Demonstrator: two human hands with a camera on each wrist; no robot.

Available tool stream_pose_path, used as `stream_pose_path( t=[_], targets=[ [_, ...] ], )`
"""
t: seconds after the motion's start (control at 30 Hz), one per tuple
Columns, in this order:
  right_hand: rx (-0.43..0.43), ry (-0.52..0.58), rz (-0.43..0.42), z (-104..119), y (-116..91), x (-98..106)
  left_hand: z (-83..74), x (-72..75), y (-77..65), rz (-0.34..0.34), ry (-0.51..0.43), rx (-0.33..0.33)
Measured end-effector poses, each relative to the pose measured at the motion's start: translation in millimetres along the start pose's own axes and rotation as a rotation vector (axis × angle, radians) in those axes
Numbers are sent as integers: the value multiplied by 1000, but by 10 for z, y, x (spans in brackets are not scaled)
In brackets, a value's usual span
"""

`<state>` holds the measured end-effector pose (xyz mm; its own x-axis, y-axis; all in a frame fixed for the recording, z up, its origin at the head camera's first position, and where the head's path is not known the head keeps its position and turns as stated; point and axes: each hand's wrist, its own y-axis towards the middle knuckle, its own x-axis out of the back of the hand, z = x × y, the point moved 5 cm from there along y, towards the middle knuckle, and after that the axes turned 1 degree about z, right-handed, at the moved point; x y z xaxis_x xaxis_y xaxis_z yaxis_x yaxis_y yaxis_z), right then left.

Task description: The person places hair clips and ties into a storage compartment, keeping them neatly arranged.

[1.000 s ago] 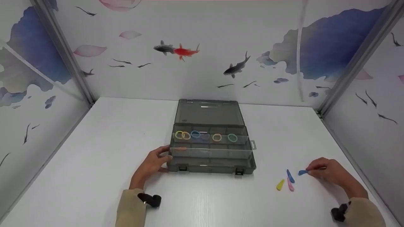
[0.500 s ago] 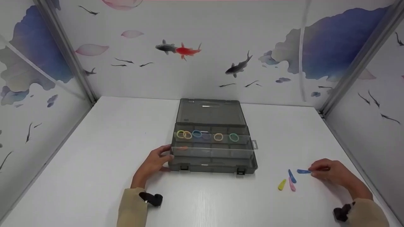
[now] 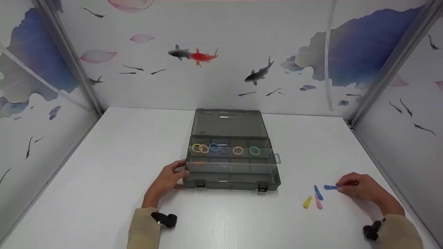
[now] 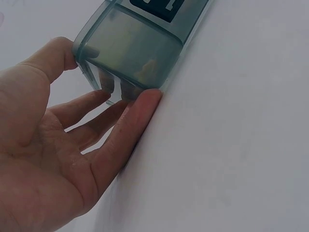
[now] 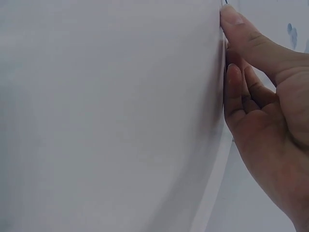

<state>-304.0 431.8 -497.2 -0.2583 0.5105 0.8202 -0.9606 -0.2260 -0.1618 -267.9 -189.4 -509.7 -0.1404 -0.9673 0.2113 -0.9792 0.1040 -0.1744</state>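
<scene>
A grey see-through compartment box (image 3: 226,186) lies with its lid (image 3: 230,122) raised at the back. My left hand (image 3: 168,178) grips the box's left side; in the left wrist view its fingers and thumb stand around a corner of the box (image 4: 140,43). At the right, my right hand (image 3: 363,189) pinches one end of a blue hair clip (image 3: 330,187) low over the table. In the right wrist view the clip is mostly hidden by the thumb and fingers. Left of that hand lie another blue hair clip (image 3: 318,193), a pink one (image 3: 318,202) and a yellow one (image 3: 307,202).
Several coloured hair ties, such as a green one (image 3: 255,151) and a peach one (image 3: 237,150), are in the box's back row. An orange piece (image 3: 199,163) sits in its left middle compartment. Patterned panels (image 3: 221,79) enclose the white table (image 3: 221,221).
The pinched blue hair clip has swung from slanted to nearly level and shows more of its length. My left hand and the box have stayed put; the head view shifted slightly and returned.
</scene>
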Motion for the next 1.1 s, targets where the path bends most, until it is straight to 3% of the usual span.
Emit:
stream_pose_path(
  t=[0.63,1.1],
  targets=[
    [9,-50,-22,27,34,-14,16,7,5,-10,12,-5],
    [-123,30,-40,-13,41,24,11,3,15,-6,1,8]
  ],
)
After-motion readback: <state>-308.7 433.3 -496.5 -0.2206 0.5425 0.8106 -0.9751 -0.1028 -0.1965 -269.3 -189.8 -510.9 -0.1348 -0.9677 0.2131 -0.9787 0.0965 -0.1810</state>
